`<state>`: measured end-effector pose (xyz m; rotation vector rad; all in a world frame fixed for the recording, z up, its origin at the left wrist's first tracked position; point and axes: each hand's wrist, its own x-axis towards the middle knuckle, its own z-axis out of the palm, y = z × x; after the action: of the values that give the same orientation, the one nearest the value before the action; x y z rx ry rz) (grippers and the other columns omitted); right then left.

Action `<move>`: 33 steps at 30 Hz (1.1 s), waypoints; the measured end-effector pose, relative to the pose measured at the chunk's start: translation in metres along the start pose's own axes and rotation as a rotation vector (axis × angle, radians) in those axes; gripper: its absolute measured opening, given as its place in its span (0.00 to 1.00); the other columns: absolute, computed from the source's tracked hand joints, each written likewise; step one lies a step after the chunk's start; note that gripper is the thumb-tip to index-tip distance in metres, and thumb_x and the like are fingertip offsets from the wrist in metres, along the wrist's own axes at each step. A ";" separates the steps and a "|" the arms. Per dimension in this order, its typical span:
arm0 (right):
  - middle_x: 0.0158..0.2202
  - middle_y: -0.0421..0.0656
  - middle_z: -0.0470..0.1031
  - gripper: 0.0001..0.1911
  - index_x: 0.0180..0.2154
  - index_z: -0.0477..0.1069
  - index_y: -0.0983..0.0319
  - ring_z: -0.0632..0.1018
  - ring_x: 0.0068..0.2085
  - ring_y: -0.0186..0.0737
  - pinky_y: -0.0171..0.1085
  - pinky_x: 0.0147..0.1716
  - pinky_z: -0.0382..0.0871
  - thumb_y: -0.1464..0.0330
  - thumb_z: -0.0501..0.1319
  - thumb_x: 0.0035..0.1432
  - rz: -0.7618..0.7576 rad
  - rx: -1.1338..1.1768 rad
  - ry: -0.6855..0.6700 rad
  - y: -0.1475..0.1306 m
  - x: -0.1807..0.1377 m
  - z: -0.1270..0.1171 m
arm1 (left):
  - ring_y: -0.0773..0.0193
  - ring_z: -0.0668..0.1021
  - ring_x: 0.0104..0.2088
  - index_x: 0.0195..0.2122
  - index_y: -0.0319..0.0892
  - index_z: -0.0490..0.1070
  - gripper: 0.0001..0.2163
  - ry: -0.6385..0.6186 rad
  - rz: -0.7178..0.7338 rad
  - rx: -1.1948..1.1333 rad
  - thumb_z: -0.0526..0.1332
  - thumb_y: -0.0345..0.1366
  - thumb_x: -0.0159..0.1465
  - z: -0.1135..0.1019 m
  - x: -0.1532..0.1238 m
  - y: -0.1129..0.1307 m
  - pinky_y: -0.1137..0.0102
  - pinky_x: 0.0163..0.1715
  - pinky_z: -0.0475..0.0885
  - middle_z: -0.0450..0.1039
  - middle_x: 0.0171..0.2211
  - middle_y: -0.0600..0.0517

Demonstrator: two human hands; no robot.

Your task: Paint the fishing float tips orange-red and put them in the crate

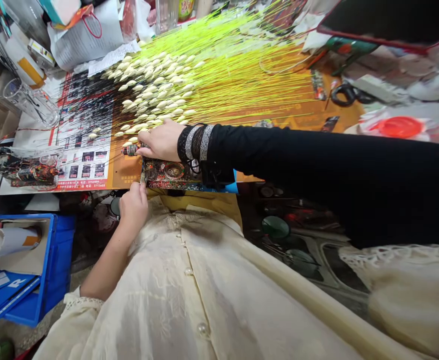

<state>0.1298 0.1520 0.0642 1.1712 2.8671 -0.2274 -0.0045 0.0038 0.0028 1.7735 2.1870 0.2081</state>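
Observation:
My right hand (161,141), in a black sleeve with a lace cuff, reaches left across the table and is closed on a small dark spool (130,150) beside the white bud tips. My left hand (134,206) is at the table's near edge, fingers pinched on the corner of a patterned flat box (168,175). A mass of neon yellow-green stems (227,65) with white bud tips (151,85) lies spread over the orange table mat (125,170).
A printed flyer (86,135) lies at the left. Clear glasses (27,100), papers and bags crowd the far left. Black scissors (345,94) and a red lid (399,126) lie at the right. A blue crate (50,270) with a paper roll stands on the floor at the left.

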 end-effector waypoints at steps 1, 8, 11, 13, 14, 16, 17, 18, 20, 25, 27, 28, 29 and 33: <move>0.44 0.54 0.78 0.26 0.52 0.64 0.65 0.76 0.44 0.52 0.44 0.45 0.54 0.53 0.44 0.68 -0.004 0.008 -0.007 0.000 0.000 -0.001 | 0.59 0.80 0.35 0.38 0.43 0.68 0.14 -0.011 -0.009 0.032 0.45 0.40 0.72 -0.002 0.004 0.003 0.70 0.34 0.64 0.78 0.33 0.48; 0.45 0.54 0.77 0.26 0.52 0.64 0.66 0.77 0.44 0.53 0.45 0.46 0.55 0.53 0.43 0.69 -0.008 0.003 -0.008 0.000 -0.001 -0.003 | 0.62 0.78 0.31 0.37 0.43 0.67 0.17 0.014 0.016 -0.021 0.42 0.40 0.73 0.001 0.007 0.008 0.71 0.32 0.63 0.77 0.30 0.49; 0.45 0.54 0.77 0.26 0.52 0.63 0.66 0.76 0.44 0.52 0.45 0.46 0.55 0.53 0.43 0.69 -0.016 -0.008 0.001 0.001 0.000 0.000 | 0.61 0.78 0.31 0.38 0.43 0.67 0.16 0.031 -0.003 0.016 0.43 0.40 0.73 0.003 0.005 0.009 0.71 0.31 0.61 0.77 0.30 0.48; 0.45 0.54 0.77 0.26 0.52 0.63 0.66 0.76 0.44 0.52 0.46 0.47 0.56 0.53 0.43 0.68 -0.019 -0.014 0.012 0.002 0.000 0.001 | 0.60 0.78 0.33 0.38 0.43 0.67 0.15 0.032 -0.012 0.062 0.43 0.40 0.72 0.002 0.007 0.010 0.70 0.32 0.61 0.77 0.32 0.47; 0.45 0.55 0.77 0.27 0.52 0.63 0.66 0.76 0.44 0.52 0.46 0.47 0.56 0.53 0.43 0.68 -0.020 -0.013 0.017 0.002 0.001 0.002 | 0.59 0.79 0.33 0.38 0.43 0.67 0.15 0.027 -0.011 0.072 0.43 0.39 0.72 0.001 0.008 0.011 0.70 0.32 0.61 0.78 0.32 0.47; 0.46 0.55 0.76 0.27 0.53 0.63 0.66 0.76 0.45 0.54 0.47 0.47 0.56 0.53 0.43 0.68 -0.020 -0.003 0.017 0.003 0.001 0.002 | 0.60 0.79 0.34 0.37 0.43 0.67 0.15 0.012 -0.005 0.078 0.43 0.39 0.72 0.000 0.010 0.012 0.70 0.33 0.61 0.78 0.32 0.47; 0.46 0.55 0.76 0.27 0.53 0.63 0.66 0.76 0.46 0.54 0.48 0.47 0.57 0.53 0.42 0.68 -0.019 0.004 0.015 0.003 0.001 0.002 | 0.60 0.79 0.34 0.37 0.43 0.67 0.15 0.008 -0.005 0.082 0.42 0.39 0.73 0.000 0.011 0.012 0.70 0.33 0.62 0.78 0.32 0.47; 0.47 0.55 0.76 0.27 0.53 0.63 0.66 0.76 0.46 0.54 0.48 0.48 0.57 0.53 0.42 0.68 -0.018 0.010 0.013 0.003 0.001 0.002 | 0.60 0.79 0.34 0.37 0.43 0.67 0.15 0.008 -0.007 0.087 0.42 0.39 0.73 0.000 0.012 0.013 0.70 0.33 0.62 0.78 0.32 0.47; 0.47 0.54 0.76 0.27 0.54 0.63 0.66 0.76 0.47 0.55 0.49 0.48 0.56 0.53 0.42 0.68 -0.013 0.012 0.008 0.002 0.000 0.001 | 0.59 0.79 0.34 0.38 0.43 0.67 0.15 0.013 -0.018 0.103 0.43 0.39 0.72 0.000 0.012 0.015 0.70 0.33 0.62 0.78 0.33 0.46; 0.46 0.54 0.76 0.27 0.55 0.62 0.67 0.76 0.48 0.56 0.51 0.50 0.58 0.54 0.42 0.69 0.004 0.001 -0.003 0.000 -0.003 -0.002 | 0.59 0.78 0.34 0.37 0.43 0.67 0.15 -0.001 -0.047 0.092 0.44 0.39 0.72 -0.001 0.010 0.021 0.70 0.33 0.63 0.77 0.33 0.46; 0.46 0.54 0.76 0.28 0.56 0.62 0.67 0.77 0.48 0.57 0.51 0.50 0.59 0.53 0.43 0.69 0.011 0.001 -0.009 0.000 -0.004 -0.003 | 0.60 0.78 0.33 0.36 0.43 0.67 0.15 0.004 -0.040 0.058 0.43 0.39 0.72 0.000 0.009 0.021 0.70 0.33 0.63 0.77 0.32 0.47; 0.46 0.54 0.76 0.28 0.56 0.62 0.68 0.77 0.48 0.57 0.52 0.50 0.59 0.53 0.43 0.69 0.013 0.001 -0.009 0.000 -0.004 -0.004 | 0.61 0.77 0.32 0.35 0.43 0.67 0.15 0.010 -0.037 0.036 0.43 0.39 0.72 0.001 0.008 0.020 0.71 0.33 0.63 0.76 0.31 0.48; 0.46 0.54 0.76 0.28 0.56 0.62 0.68 0.77 0.49 0.58 0.52 0.50 0.60 0.52 0.44 0.69 0.013 0.002 -0.009 0.000 -0.004 -0.004 | 0.62 0.77 0.31 0.35 0.43 0.67 0.16 0.014 -0.035 0.010 0.42 0.39 0.72 0.002 0.007 0.019 0.71 0.32 0.63 0.76 0.30 0.48; 0.47 0.55 0.76 0.29 0.56 0.62 0.69 0.77 0.49 0.57 0.52 0.50 0.61 0.53 0.43 0.70 0.006 -0.001 0.000 0.001 -0.004 -0.004 | 0.64 0.75 0.26 0.34 0.44 0.66 0.17 0.021 -0.033 -0.094 0.41 0.41 0.72 0.007 0.003 0.013 0.71 0.31 0.63 0.73 0.26 0.51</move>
<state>0.1335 0.1501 0.0684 1.1798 2.8628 -0.2264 0.0094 0.0094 -0.0004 1.6906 2.1819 0.3175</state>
